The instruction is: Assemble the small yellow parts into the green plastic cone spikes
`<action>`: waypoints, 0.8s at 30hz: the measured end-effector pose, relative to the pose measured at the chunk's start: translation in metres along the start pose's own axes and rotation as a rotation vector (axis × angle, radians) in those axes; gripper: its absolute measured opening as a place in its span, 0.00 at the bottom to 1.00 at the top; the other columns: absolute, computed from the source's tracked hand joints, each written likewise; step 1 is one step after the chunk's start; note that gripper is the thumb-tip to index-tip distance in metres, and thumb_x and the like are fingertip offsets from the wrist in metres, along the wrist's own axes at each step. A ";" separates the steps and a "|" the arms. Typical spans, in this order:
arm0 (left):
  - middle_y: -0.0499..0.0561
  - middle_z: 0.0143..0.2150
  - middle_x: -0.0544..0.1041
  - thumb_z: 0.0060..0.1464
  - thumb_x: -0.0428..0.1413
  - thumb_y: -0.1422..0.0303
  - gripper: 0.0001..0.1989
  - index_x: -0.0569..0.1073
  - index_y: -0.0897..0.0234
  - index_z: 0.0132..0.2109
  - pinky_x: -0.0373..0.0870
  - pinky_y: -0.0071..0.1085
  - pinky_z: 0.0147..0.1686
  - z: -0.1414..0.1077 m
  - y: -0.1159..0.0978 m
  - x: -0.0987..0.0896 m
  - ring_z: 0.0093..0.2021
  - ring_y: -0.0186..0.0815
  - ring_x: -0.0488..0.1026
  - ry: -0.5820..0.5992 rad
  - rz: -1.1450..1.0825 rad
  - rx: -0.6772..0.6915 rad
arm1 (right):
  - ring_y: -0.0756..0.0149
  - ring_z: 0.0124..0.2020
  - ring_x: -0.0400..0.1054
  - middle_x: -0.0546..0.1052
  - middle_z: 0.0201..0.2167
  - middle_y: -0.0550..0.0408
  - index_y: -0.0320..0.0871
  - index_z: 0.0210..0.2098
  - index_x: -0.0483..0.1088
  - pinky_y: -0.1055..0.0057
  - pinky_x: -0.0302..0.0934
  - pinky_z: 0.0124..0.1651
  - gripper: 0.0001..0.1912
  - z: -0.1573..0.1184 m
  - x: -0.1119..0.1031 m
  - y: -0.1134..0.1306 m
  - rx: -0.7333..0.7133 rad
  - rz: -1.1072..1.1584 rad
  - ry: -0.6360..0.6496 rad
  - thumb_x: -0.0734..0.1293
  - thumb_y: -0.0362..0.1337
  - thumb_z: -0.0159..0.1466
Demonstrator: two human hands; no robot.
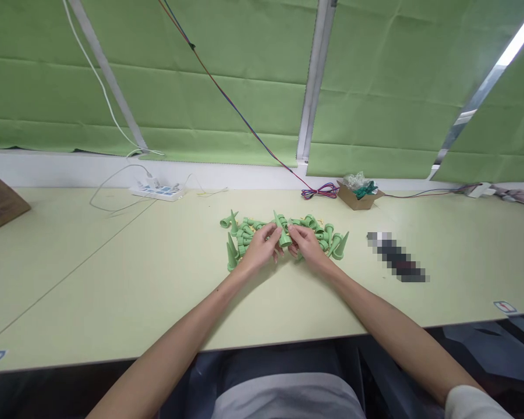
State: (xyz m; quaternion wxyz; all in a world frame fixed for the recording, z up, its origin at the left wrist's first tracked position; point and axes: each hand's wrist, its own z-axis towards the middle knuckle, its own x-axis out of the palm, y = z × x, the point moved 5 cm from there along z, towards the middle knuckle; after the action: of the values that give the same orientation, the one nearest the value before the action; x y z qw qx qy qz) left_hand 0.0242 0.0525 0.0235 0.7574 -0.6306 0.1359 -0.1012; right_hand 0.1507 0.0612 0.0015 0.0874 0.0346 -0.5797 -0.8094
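My left hand [263, 245] is closed, its thumb and forefinger gripping a green plastic cone-shaped spike [283, 235]. The spike's point leans up and away, and its wide round end faces me. Close against the spike's right side, my right hand [306, 243] is closed in a pinch; what lies between those fingertips is hidden or too small to name. Around and behind both hands lies a loose pile of similar green spikes [245, 233] with green caps or collars. A few stand upright on their wide ends, such as the spike at the right [341, 247]. Small yellowish bits lie among them.
A small cardboard box [361, 201] with clear plastic and dark green material stands at the back right, beside coiled wires [321, 191]. A white power strip [158, 191] sits back left. A blurred-out dark object [396, 258] lies right. The table's edge [283, 343] runs before me.
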 end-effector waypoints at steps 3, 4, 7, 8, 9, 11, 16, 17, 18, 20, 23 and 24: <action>0.48 0.31 0.68 0.56 0.53 0.48 0.20 0.65 0.63 0.35 0.64 0.26 0.16 0.001 0.001 0.000 0.24 0.32 0.71 0.003 0.070 0.047 | 0.75 0.13 0.52 0.57 0.13 0.65 0.45 0.21 0.59 0.73 0.49 0.16 0.26 0.001 0.000 -0.002 0.012 0.016 -0.007 0.65 0.57 0.62; 0.48 0.32 0.68 0.56 0.53 0.49 0.20 0.65 0.63 0.35 0.64 0.26 0.17 0.001 0.002 -0.001 0.24 0.32 0.72 0.005 0.091 0.058 | 0.75 0.13 0.52 0.57 0.12 0.65 0.44 0.21 0.59 0.73 0.49 0.15 0.26 0.001 0.000 -0.002 0.012 0.013 -0.010 0.65 0.57 0.62; 0.48 0.33 0.69 0.58 0.51 0.51 0.18 0.66 0.62 0.37 0.64 0.26 0.18 0.001 0.003 0.000 0.25 0.31 0.70 0.013 0.151 0.092 | 0.75 0.12 0.51 0.56 0.11 0.65 0.44 0.20 0.59 0.73 0.49 0.15 0.26 0.001 0.000 -0.004 0.024 0.009 -0.019 0.66 0.57 0.61; 0.49 0.34 0.69 0.59 0.51 0.51 0.17 0.67 0.62 0.39 0.63 0.26 0.18 0.001 0.003 0.000 0.25 0.31 0.69 0.010 0.174 0.103 | 0.75 0.12 0.51 0.56 0.11 0.65 0.44 0.19 0.59 0.73 0.49 0.14 0.26 0.001 0.000 -0.005 0.032 0.016 -0.025 0.66 0.57 0.61; 0.49 0.35 0.70 0.59 0.50 0.52 0.17 0.68 0.62 0.41 0.63 0.25 0.19 0.001 0.003 -0.001 0.25 0.30 0.68 0.004 0.202 0.116 | 0.75 0.11 0.50 0.55 0.11 0.66 0.44 0.19 0.58 0.73 0.48 0.14 0.27 0.001 0.000 -0.005 0.043 0.024 -0.033 0.66 0.57 0.61; 0.51 0.36 0.71 0.60 0.50 0.53 0.17 0.70 0.63 0.43 0.64 0.26 0.20 0.001 0.002 -0.001 0.27 0.30 0.67 -0.015 0.268 0.148 | 0.76 0.11 0.49 0.54 0.10 0.66 0.45 0.18 0.56 0.74 0.47 0.13 0.28 0.001 0.000 -0.005 0.061 0.039 -0.052 0.67 0.58 0.60; 0.53 0.37 0.74 0.61 0.49 0.55 0.18 0.73 0.64 0.44 0.67 0.28 0.27 0.001 -0.001 -0.001 0.29 0.32 0.68 -0.050 0.340 0.180 | 0.76 0.10 0.48 0.54 0.09 0.66 0.45 0.17 0.55 0.73 0.46 0.13 0.29 0.001 0.000 -0.006 0.067 0.052 -0.065 0.67 0.58 0.59; 0.53 0.37 0.75 0.61 0.49 0.54 0.18 0.73 0.64 0.44 0.68 0.29 0.28 0.001 -0.001 -0.001 0.30 0.33 0.69 -0.061 0.339 0.179 | 0.76 0.10 0.48 0.53 0.10 0.66 0.45 0.17 0.55 0.73 0.46 0.13 0.29 0.001 0.000 -0.006 0.062 0.051 -0.066 0.67 0.58 0.59; 0.54 0.38 0.76 0.60 0.50 0.54 0.18 0.74 0.64 0.44 0.69 0.29 0.29 0.001 0.000 -0.002 0.31 0.34 0.71 -0.074 0.338 0.181 | 0.76 0.10 0.48 0.53 0.10 0.66 0.45 0.17 0.55 0.73 0.45 0.13 0.29 0.001 0.000 -0.007 0.056 0.046 -0.068 0.67 0.58 0.60; 0.55 0.41 0.77 0.60 0.50 0.53 0.19 0.74 0.64 0.46 0.70 0.30 0.32 0.001 0.000 -0.002 0.34 0.36 0.72 -0.101 0.343 0.186 | 0.76 0.10 0.49 0.54 0.10 0.66 0.45 0.18 0.55 0.73 0.45 0.13 0.28 0.002 0.001 -0.008 0.044 0.033 -0.070 0.66 0.58 0.60; 0.56 0.43 0.77 0.60 0.49 0.52 0.21 0.73 0.63 0.50 0.70 0.31 0.33 0.000 0.003 -0.002 0.35 0.36 0.73 -0.132 0.342 0.160 | 0.75 0.10 0.49 0.54 0.10 0.66 0.45 0.19 0.55 0.73 0.45 0.13 0.28 0.003 0.001 -0.009 0.023 0.010 -0.083 0.65 0.58 0.62; 0.55 0.44 0.77 0.61 0.49 0.52 0.21 0.71 0.62 0.51 0.70 0.31 0.33 0.000 0.003 -0.002 0.34 0.35 0.72 -0.132 0.336 0.146 | 0.75 0.10 0.49 0.54 0.11 0.66 0.45 0.19 0.55 0.73 0.45 0.13 0.28 0.003 0.001 -0.008 0.013 0.005 -0.087 0.65 0.58 0.62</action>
State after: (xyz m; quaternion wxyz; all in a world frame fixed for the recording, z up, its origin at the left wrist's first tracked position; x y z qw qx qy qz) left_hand 0.0221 0.0536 0.0205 0.8146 -0.5478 0.1815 0.0586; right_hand 0.1488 0.0665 -0.0054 0.0640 -0.0016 -0.5881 -0.8062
